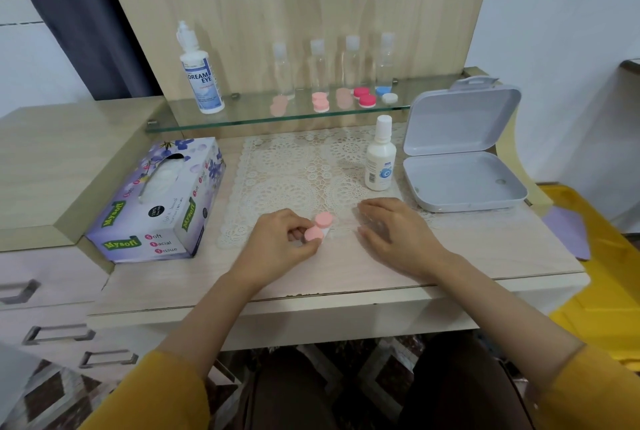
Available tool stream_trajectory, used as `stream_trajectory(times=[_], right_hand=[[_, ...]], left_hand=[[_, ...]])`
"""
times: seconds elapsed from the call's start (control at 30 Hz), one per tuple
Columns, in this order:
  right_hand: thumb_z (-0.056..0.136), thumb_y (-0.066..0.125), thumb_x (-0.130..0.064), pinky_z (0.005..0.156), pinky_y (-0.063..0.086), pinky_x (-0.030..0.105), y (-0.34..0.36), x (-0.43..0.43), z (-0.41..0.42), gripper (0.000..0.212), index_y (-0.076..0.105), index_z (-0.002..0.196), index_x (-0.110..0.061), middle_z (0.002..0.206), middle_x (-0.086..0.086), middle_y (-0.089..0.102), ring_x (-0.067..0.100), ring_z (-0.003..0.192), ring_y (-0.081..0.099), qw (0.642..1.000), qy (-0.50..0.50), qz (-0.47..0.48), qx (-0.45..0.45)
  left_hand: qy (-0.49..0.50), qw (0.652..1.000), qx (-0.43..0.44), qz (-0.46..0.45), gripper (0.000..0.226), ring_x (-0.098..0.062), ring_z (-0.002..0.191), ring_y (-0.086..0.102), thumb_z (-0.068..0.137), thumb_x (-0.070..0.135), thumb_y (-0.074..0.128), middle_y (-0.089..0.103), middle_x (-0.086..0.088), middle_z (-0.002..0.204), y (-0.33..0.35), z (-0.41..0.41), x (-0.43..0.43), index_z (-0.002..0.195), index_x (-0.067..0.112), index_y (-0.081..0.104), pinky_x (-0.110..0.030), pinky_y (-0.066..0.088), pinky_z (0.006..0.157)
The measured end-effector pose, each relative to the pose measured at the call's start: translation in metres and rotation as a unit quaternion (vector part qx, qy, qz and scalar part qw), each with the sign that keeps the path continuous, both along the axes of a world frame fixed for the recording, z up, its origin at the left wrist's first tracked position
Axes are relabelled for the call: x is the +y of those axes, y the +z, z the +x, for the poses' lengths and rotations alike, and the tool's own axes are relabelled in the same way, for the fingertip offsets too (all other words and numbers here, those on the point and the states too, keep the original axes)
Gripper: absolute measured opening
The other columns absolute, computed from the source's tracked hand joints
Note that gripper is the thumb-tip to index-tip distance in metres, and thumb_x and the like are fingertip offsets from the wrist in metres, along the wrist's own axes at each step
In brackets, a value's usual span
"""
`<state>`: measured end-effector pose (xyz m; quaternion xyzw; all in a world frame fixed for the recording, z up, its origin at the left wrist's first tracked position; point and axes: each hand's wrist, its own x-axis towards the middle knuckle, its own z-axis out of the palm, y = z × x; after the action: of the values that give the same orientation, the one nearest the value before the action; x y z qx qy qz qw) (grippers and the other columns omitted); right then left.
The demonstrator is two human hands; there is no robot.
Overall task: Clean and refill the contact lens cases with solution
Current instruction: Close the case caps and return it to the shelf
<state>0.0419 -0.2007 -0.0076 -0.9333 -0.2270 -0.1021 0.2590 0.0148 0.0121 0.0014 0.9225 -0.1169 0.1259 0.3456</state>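
Closest to me, my left hand [280, 242] pinches the pink contact lens case [319, 227] by its nearer cap, fingers curled round it. The case sits on the near edge of the lace mat [298, 170], its far cap pointing away. My right hand [393, 232] lies just beside it to the right, fingers stretched out flat on the desk [346, 277] and gripping nothing. The fingertips are blurred, so I cannot tell whether they press on the mat or only rest there.

To the left stands a purple tissue box [156, 201]. Farther back on the right, a small white solution bottle [380, 156] stands upright and capped on the mat, next to an open grey hinged box [464, 180].

Beyond that, on the glass shelf [242, 121], I see a tall Dream Eye bottle [201, 76] at the left, four clear travel bottles [318, 66] in a row, and in front of them more lens cases: pink [320, 101], red [363, 96], blue and white [386, 94].
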Motion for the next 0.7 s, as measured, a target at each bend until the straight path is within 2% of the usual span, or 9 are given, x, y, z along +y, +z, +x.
stream_trajectory(times=[0.13, 0.3, 0.5, 0.57, 0.7], right_hand=[[0.088, 0.056, -0.035, 0.104, 0.028, 0.025, -0.004, -0.003, 0.003, 0.046, 0.053, 0.129, -0.013, 0.137, -0.001, 0.048, 0.016, 0.128, 0.038, 0.999, 0.013, -0.050, -0.001], [0.086, 0.047, -0.043, 0.103, 0.028, 0.024, -0.004, -0.002, 0.005, 0.052, 0.054, 0.127, -0.012, 0.136, 0.000, 0.050, 0.017, 0.127, 0.040, 0.998, 0.011, -0.066, 0.000], [0.081, 0.034, -0.051, 0.097, 0.028, 0.022, -0.008, -0.003, 0.006, 0.062, 0.060, 0.120, -0.010, 0.127, 0.002, 0.058, 0.021, 0.119, 0.049, 0.997, 0.015, -0.070, -0.011], [0.082, 0.036, -0.050, 0.096, 0.030, 0.023, -0.009, -0.003, 0.007, 0.059, 0.062, 0.118, -0.010, 0.125, 0.002, 0.059, 0.021, 0.117, 0.050, 0.997, 0.012, -0.069, -0.015], [0.082, 0.037, -0.050, 0.098, 0.030, 0.024, -0.011, -0.003, 0.008, 0.059, 0.061, 0.119, -0.011, 0.127, 0.002, 0.058, 0.022, 0.119, 0.049, 0.998, 0.009, -0.065, -0.006]], left_hand=[[0.073, 0.995, -0.020, -0.065, 0.016, -0.006, 0.070, 0.056, 0.072, 0.015, 0.075, 0.065, 0.001, 0.077, 0.007, 0.008, 0.006, 0.088, 0.013, 0.073, -0.011, 0.044, 0.065], [0.101, 0.992, -0.062, -0.051, 0.015, -0.004, 0.065, 0.054, 0.074, 0.020, 0.075, 0.065, 0.000, 0.076, 0.031, 0.035, 0.006, 0.087, 0.014, 0.073, -0.011, 0.041, 0.061], [0.117, 0.988, -0.092, -0.035, 0.020, -0.011, 0.065, 0.054, 0.076, 0.027, 0.072, 0.062, 0.005, 0.072, 0.070, 0.080, 0.000, 0.091, 0.015, 0.074, -0.030, 0.046, 0.067], [0.129, 0.986, -0.101, -0.020, 0.022, -0.009, 0.065, 0.052, 0.077, 0.031, 0.071, 0.061, 0.006, 0.071, 0.080, 0.094, 0.000, 0.092, 0.015, 0.073, -0.027, 0.044, 0.062], [0.141, 0.985, -0.098, 0.002, 0.022, 0.000, 0.057, 0.048, 0.078, 0.029, 0.068, 0.059, 0.005, 0.071, 0.092, 0.118, 0.001, 0.092, 0.012, 0.072, -0.010, 0.034, 0.053]])
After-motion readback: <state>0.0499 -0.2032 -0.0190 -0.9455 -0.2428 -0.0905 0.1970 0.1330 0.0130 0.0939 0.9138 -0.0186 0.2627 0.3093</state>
